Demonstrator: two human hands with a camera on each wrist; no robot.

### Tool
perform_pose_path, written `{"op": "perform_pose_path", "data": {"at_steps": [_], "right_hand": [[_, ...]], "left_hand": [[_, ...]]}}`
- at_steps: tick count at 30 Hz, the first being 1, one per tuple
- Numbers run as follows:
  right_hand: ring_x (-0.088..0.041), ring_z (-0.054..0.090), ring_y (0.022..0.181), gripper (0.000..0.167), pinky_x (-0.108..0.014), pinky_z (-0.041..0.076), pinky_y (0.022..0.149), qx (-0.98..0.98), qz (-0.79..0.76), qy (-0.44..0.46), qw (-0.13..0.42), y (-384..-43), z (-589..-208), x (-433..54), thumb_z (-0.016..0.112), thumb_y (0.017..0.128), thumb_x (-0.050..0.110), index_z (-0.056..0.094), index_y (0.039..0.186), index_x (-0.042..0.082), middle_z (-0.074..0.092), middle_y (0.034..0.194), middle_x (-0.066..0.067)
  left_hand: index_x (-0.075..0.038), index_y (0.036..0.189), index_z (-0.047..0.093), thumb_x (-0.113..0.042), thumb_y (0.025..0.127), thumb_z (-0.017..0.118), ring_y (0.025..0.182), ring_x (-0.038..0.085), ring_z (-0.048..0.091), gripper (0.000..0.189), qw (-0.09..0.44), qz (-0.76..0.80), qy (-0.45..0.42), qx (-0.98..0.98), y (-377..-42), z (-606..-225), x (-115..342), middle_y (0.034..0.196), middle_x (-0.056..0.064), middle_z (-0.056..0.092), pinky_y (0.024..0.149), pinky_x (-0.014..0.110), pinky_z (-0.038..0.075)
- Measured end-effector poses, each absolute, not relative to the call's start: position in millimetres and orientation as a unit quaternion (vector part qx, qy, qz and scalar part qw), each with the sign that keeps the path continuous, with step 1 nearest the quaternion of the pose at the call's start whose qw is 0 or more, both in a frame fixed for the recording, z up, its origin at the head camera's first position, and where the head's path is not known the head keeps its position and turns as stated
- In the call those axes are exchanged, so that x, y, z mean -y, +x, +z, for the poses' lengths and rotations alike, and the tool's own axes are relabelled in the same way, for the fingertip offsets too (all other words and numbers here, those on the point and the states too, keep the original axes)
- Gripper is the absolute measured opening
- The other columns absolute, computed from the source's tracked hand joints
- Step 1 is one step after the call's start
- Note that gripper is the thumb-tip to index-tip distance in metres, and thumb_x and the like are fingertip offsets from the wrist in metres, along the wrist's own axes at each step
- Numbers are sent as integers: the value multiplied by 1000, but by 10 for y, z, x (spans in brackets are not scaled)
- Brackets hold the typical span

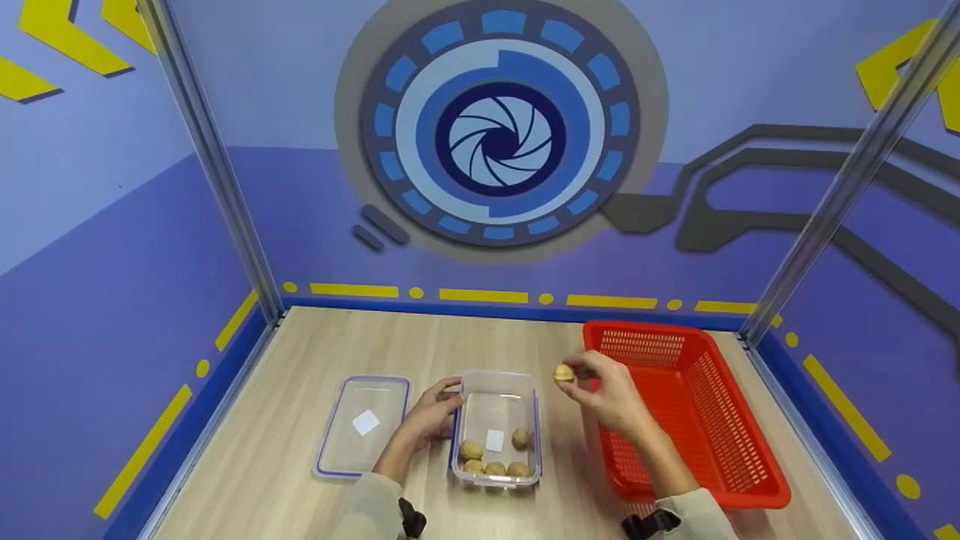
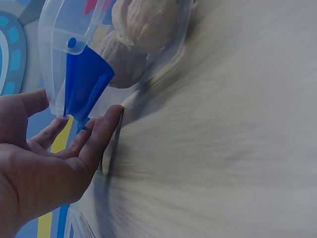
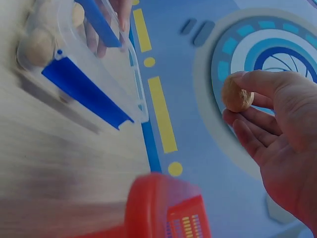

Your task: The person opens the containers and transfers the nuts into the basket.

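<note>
The fingers (image 3: pixel 257 83) of the right hand (image 1: pixel 611 396) are clamped on a tan, wrinkled, round walnut (image 1: pixel 563 373), pinched between thumb and fingertips; the right wrist view shows the lower fingers loosely curved below it. A light, even pinch should do: the shell looks hard and rounded, so squeezing near one edge could make it slip out.

The walnut is in the air between the clear, rectangular plastic container (image 1: pixel 496 409) on its left and the red, slotted plastic basket (image 1: pixel 664 390) on its right. Moving between the two calls for enough height to clear both rims.

The fingers of the left hand (image 1: pixel 429 414) are slightly bent and apart, touching the container's left side by its blue hinged flap (image 2: pixel 86 82). Resting there lightly is probably enough to steady the container; pushing hard could slide it over the table (image 1: pixel 247 480).

Inside, five tan walnuts (image 1: pixel 520 438) show: four grouped at the near end, one by the right wall. Any release over them is best made low and toward the far half, so the nut does not bounce.

Left of the left hand lies the clear, blue-edged rectangular lid (image 1: pixel 364 454); the left forearm should pass it without nudging it.
</note>
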State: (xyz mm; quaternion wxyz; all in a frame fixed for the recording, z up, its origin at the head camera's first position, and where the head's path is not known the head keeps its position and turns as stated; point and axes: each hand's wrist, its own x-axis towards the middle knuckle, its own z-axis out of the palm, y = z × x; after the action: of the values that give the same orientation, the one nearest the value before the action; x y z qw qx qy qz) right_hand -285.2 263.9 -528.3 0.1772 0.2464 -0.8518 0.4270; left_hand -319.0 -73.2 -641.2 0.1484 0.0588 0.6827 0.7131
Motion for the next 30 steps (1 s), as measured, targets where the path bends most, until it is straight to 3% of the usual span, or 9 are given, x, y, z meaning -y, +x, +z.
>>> {"op": "perform_pose_path", "data": {"at_steps": [12,18,25,30], "right_hand": [[-20,72,96,33,-32,61,87,854,444,187,197,-2915,-5307,-2941,90,85,4,76,115,5,74,107,0],[-24,72,99,33,-25,58,87,858,445,143,213,-2932,-5345,-3158,90,86,10,77,116,6,76,108,-5],[-25,71,101,36,-34,58,89,867,444,75,215,-2923,-5457,-3436,89,89,21,75,119,6,76,110,-6],[-27,71,103,37,-32,58,89,873,442,46,201,-2923,-5549,-3592,86,92,23,74,122,5,76,112,-9]], "left_hand": [[-3,156,43,-13,109,56,125,46,61,50,142,704,49,-695,-3182,-6405,719,146,32,53,85,49,61],[-3,156,44,-14,109,58,123,45,63,51,141,701,49,-697,-3194,-6421,730,143,30,55,84,48,62],[-1,156,43,-11,109,56,121,44,64,49,138,705,56,-693,-3201,-6416,732,143,31,55,86,50,61],[-2,157,42,-12,110,56,119,43,65,50,145,708,48,-689,-3203,-6398,726,142,30,55,84,52,62]]}}
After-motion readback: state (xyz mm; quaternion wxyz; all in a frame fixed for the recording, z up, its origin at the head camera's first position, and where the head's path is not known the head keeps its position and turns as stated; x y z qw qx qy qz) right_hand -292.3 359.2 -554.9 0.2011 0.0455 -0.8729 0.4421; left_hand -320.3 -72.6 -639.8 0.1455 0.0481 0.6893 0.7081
